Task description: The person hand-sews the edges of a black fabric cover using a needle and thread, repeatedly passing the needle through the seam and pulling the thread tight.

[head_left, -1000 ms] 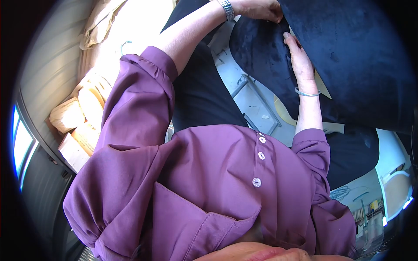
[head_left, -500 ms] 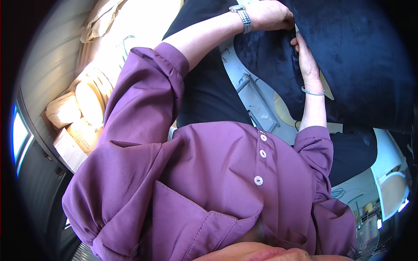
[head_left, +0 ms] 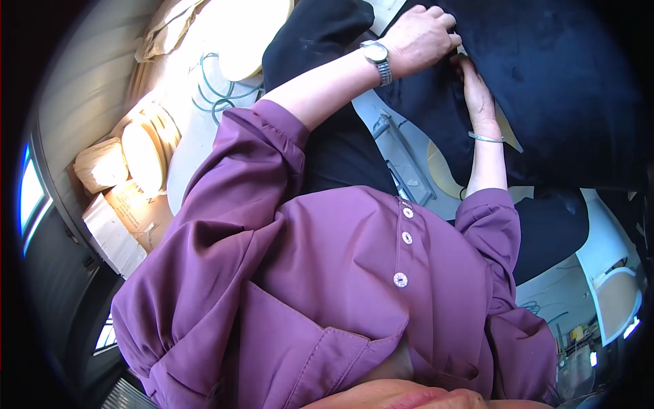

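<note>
A large smooth black sheet (head_left: 565,88) spreads over the upper right, its material unclear. My right hand (head_left: 479,99), with a bracelet on the wrist, grips the sheet's folded edge, its fingers partly hidden against the dark material. Close by, my left hand (head_left: 419,42), wearing a watch (head_left: 376,54), has bent fingers at the same edge. Its fingertips are turned away, so what they pinch is hidden. A small pale sliver shows between the two hands. From under the sheet, beside my right wrist, a cream-coloured pointed piece (head_left: 509,134) sticks out.
Below the hands, a grey metal frame (head_left: 405,160) and a yellowish curved piece (head_left: 443,170) lie on a pale surface. At left are a cardboard box (head_left: 139,208), round pale stacked items (head_left: 144,157) and a coiled green cord (head_left: 216,92).
My left hand has turned so its back shows more, and has lowered a little toward me. My right hand stays at nearly the same spot on the sheet's edge.
</note>
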`<state>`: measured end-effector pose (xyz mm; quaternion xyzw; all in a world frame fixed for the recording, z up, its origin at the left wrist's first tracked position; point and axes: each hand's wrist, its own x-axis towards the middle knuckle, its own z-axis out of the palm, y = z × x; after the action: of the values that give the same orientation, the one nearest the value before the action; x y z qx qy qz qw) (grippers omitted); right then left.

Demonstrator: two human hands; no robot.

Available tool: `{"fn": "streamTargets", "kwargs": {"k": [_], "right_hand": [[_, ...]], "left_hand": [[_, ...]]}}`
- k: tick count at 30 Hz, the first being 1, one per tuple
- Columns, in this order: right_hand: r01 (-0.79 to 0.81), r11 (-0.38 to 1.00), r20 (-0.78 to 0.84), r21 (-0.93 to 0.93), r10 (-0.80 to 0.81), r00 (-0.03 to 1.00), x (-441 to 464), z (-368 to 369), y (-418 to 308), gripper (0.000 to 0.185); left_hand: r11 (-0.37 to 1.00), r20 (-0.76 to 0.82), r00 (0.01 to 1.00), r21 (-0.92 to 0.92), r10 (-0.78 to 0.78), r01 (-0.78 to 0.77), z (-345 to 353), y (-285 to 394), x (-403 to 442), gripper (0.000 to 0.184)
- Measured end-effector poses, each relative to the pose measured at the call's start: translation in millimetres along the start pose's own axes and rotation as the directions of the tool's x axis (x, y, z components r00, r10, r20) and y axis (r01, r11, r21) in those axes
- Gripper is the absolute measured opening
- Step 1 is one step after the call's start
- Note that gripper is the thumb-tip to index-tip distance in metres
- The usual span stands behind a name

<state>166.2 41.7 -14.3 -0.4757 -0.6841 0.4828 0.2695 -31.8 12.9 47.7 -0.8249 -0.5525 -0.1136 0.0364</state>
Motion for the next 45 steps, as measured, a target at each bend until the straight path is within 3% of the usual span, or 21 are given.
{"fn": "streamTargets", "kwargs": {"k": [4,7,15,18,19,20,23,26,27,28,30,32,33,35,36,37,39,40,42,44,45], "right_hand": [[0.086,0.989,-0.011,-0.116,-0.088,0.996,-7.0,-0.8,11.7,0.028],[-0.002,0.980,0.057,-0.197,0.014,0.998,-16.5,-10.1,7.5,0.029],[0.025,0.988,0.111,-0.151,-0.008,0.994,-22.9,-11.5,14.0,0.028],[0.071,0.988,0.040,-0.140,-0.066,0.997,-19.9,-6.4,16.8,0.032],[0.079,0.987,-0.002,-0.143,-0.080,0.997,-20.2,-4.5,19.3,0.034],[0.081,0.992,0.009,-0.100,-0.081,0.997,-18.9,-4.8,22.3,0.033],[0.084,0.996,0.049,0.021,-0.085,0.995,-10.9,-10.5,30.1,0.032],[0.100,0.984,0.092,0.149,-0.114,0.989,1.7,-9.9,29.6,0.034],[-0.032,0.979,0.100,0.200,0.012,0.995,-0.8,-7.1,10.5,0.036],[-0.163,0.955,0.114,0.248,0.138,0.984,-2.0,-6.0,-12.2,0.038],[-0.112,0.994,0.074,-0.018,0.113,0.991,2.8,-5.9,-15.7,0.047],[-0.116,0.980,0.085,-0.163,0.131,0.988,5.4,0.2,-14.2,0.050],[-0.132,0.976,0.078,-0.172,0.147,0.986,6.7,3.0,-9.0,0.045],[-0.096,0.967,0.089,-0.238,0.121,0.989,12.5,2.4,-1.3,0.040],[-0.081,0.959,0.094,-0.270,0.110,0.989,12.3,-0.2,3.0,0.037],[-0.088,0.964,0.087,-0.250,0.113,0.990,9.8,0.1,5.2,0.037],[-0.100,0.973,0.074,-0.208,0.118,0.990,6.5,0.9,7.7,0.036],[-0.103,0.974,0.074,-0.203,0.120,0.990,4.4,-0.9,5.4,0.037],[-0.107,0.976,0.074,-0.189,0.122,0.990,-1.6,-2.9,-2.2,0.039],[-0.083,0.977,0.076,-0.196,0.100,0.992,-3.7,-5.0,0.8,0.040],[-0.072,0.977,0.075,-0.201,0.088,0.993,-4.9,-6.6,1.5,0.040]], "left_hand": [[0.990,0.060,0.992,0.075,0.112,-0.117,10.0,9.5,-1.1,0.020],[0.979,0.154,0.979,0.136,0.130,-0.151,10.5,17.0,2.8,0.022],[0.951,0.222,0.958,0.206,0.183,-0.229,10.4,22.5,9.9,0.020],[0.941,0.029,0.964,0.213,0.263,-0.263,3.9,24.5,-3.7,0.022],[0.948,0.068,0.961,0.160,0.267,-0.274,1.3,31.9,-8.8,0.018],[0.954,-0.043,0.953,0.039,0.299,-0.298,-0.4,40.4,-13.2,0.022],[0.974,-0.088,0.991,-0.195,0.101,-0.116,-13.6,65.2,-26.0,0.021],[0.908,0.023,0.991,-0.399,-0.133,0.132,-53.5,76.7,-41.3,0.015],[0.871,-0.109,0.993,-0.491,-0.039,-0.020,-67.4,87.0,-48.6,0.015],[0.768,-0.102,0.995,-0.635,0.019,-0.080,-94.7,103.5,-54.6,0.017],[0.451,-0.096,0.991,-0.883,0.094,-0.129,-146.9,132.7,-68.8,0.017],[0.126,0.009,0.986,-0.992,0.169,-0.013,-198.4,133.6,-80.2,0.017],[0.057,0.064,0.976,-0.997,0.208,0.054,-222.1,119.9,-84.7,0.015],[0.123,-0.074,0.997,-0.990,0.002,-0.074,-256.5,85.9,-98.0,0.011],[-0.243,0.036,0.976,-0.970,-0.214,-0.018,-270.4,80.6,-118.9,0.012],[-0.415,-0.126,0.939,-0.873,-0.319,-0.258,-282.0,67.4,-122.7,0.015],[-0.531,-0.210,0.816,-0.668,-0.538,-0.522,-318.9,23.8,-152.3,0.012],[-0.470,-0.297,0.778,-0.659,-0.554,-0.587,-331.1,-4.6,-172.1,0.009],[0.095,-0.446,0.473,-0.795,-0.760,-0.599,-335.4,-34.8,-198.8,0.009],[0.676,-0.683,0.283,-0.724,-0.673,-0.140,-325.4,-50.8,-195.6,0.010],[0.776,-0.728,0.316,-0.628,-0.609,0.049,-312.3,-70.5,-207.8,0.009]]}}
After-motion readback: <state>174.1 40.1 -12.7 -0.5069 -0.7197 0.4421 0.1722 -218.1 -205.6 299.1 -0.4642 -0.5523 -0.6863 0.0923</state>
